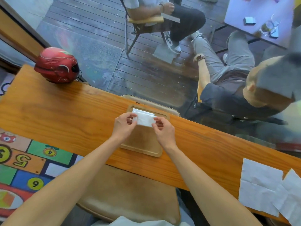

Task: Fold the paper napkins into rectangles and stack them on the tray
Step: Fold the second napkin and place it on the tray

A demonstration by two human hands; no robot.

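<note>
- My left hand (124, 123) and right hand (161, 128) each pinch one end of the folded napkin (145, 120) over the wooden tray (141, 144).
- It looks thin, soft and easy to tear, so I think the ends are best.

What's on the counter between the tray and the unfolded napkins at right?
Nothing: in the head view, only bare wooden counter lies between the tray and the unfolded napkins.

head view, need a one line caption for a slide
Both hands hold a folded napkin over the wooden tray, above one already lying there.
</note>
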